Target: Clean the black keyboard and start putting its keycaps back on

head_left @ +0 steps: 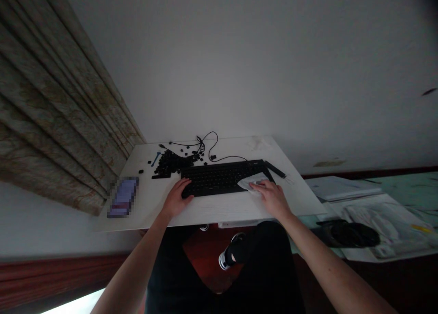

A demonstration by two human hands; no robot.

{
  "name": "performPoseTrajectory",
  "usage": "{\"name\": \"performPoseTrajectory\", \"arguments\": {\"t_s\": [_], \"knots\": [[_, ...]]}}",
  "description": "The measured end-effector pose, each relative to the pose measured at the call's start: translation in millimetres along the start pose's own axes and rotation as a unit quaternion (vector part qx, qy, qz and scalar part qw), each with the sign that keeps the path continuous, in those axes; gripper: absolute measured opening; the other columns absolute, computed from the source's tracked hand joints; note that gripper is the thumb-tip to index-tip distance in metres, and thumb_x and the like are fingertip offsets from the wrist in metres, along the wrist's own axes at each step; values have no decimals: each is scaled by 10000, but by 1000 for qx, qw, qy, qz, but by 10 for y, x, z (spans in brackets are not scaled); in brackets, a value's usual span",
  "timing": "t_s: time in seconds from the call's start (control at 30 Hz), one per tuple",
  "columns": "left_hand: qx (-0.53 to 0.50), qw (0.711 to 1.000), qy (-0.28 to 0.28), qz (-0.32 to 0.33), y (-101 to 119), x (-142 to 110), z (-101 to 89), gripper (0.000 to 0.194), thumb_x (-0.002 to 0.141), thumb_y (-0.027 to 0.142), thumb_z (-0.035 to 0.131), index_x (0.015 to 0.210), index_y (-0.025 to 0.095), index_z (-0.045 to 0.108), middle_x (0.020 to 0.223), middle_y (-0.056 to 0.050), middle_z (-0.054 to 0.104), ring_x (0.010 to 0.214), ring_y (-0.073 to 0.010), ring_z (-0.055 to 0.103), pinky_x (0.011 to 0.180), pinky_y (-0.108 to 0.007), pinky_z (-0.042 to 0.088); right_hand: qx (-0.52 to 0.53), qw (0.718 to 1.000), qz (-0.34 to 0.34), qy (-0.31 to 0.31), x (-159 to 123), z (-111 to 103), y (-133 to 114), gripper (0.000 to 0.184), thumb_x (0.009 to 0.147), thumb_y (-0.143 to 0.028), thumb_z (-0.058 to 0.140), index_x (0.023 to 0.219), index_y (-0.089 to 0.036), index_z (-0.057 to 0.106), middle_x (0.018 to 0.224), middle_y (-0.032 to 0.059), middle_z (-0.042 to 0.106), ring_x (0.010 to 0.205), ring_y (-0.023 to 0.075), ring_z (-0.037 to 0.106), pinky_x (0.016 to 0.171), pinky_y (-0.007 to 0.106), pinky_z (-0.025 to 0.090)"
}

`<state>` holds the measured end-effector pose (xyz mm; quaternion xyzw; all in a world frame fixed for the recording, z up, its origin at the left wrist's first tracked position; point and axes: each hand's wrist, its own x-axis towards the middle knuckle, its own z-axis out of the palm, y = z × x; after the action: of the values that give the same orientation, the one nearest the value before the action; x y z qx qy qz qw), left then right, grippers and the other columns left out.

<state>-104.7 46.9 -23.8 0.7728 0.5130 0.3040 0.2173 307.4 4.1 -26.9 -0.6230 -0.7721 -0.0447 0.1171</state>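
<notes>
A black keyboard (214, 179) lies on the white table, its key area mostly bare of keycaps. My left hand (175, 199) grips the keyboard's left end, with the fingers over the far corner and the thumb at the near edge. At the other end, my right hand (272, 197) presses a white wipe (251, 181) onto the keys' bed. The fingertips are partly tucked into its folds. Behind the left half of the keyboard sits a heap of loose black keycaps (167, 162), and a small blue tool (156, 159) lies beside it.
A black cable (216, 143) loops behind the keyboard. A dark, slim brush-like object (275, 169) lies to its right. A pixelated purple item (123, 197) is at the table's (205, 211) left. Papers and a black object (356, 233) rest on a lower surface at right.
</notes>
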Motion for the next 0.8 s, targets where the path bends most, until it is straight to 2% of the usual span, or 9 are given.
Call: {"name": "performPoseTrajectory", "arguments": {"t_s": [0.13, 0.23, 0.3, 0.47, 0.57, 0.67, 0.8], "knots": [[10, 1000, 7, 1, 4, 6, 31, 535, 832, 267, 649, 1360, 257, 561, 1443, -75, 520, 1371, -262, 461, 1183, -470, 361, -13, 999, 37, -5, -62, -100, 269, 569, 836, -8, 466, 1271, -307, 676, 1090, 78, 642, 1016, 224, 568, 776, 316, 387], [14, 1000, 8, -3, 4, 10, 39, 553, 821, 250, 656, 1364, 262, 557, 1449, -72, 512, 1365, -262, 468, 1179, -466, 369, -3, 999, 36, -5, -5, -123, 187, 572, 839, -9, 459, 1300, -283, 656, 1101, 84, 638, 1027, 226, 562, 782, 312, 382], [15, 1000, 6, -5, -2, 11, 33, 560, 819, 253, 659, 1369, 263, 554, 1448, -72, 514, 1362, -262, 472, 1178, -466, 370, 16, 1000, 16, -8, 79, -105, -49, 612, 841, -6, 457, 1360, -292, 607, 1122, 85, 634, 1038, 230, 557, 793, 317, 382], [10, 1000, 2, 1, -31, 8, 9, 543, 830, 299, 660, 1362, 252, 557, 1441, -83, 531, 1359, -268, 479, 1173, -482, 371, 50, 996, -39, -60, 329, -35, -895, 647, 872, -24, 476, 1421, -360, 535, 1191, 84, 615, 1087, 241, 527, 851, 347, 367], [10, 1000, -2, 5, -45, 4, 5, 527, 843, 333, 654, 1355, 250, 560, 1440, -85, 539, 1368, -270, 475, 1169, -488, 375, 51, 994, -56, -84, 406, -36, -1131, 599, 912, -61, 466, 1407, -390, 546, 1209, 81, 611, 1092, 249, 514, 872, 366, 356], [14, 1000, -1, 4, -49, 0, 10, 523, 854, 348, 644, 1360, 248, 554, 1442, -84, 542, 1370, -265, 474, 1169, -484, 376, 40, 995, -46, -80, 359, -74, -956, 603, 905, -47, 457, 1387, -393, 568, 1214, 78, 611, 1089, 248, 514, 859, 361, 350], [26, 1000, -1, 7, -44, 1, 16, 532, 852, 337, 642, 1368, 251, 547, 1449, -78, 531, 1368, -267, 472, 1170, -479, 378, 9, 998, -1, -56, 170, -143, -336, 578, 883, -31, 472, 1339, -351, 627, 1155, 86, 629, 1057, 248, 533, 835, 354, 354]]}}
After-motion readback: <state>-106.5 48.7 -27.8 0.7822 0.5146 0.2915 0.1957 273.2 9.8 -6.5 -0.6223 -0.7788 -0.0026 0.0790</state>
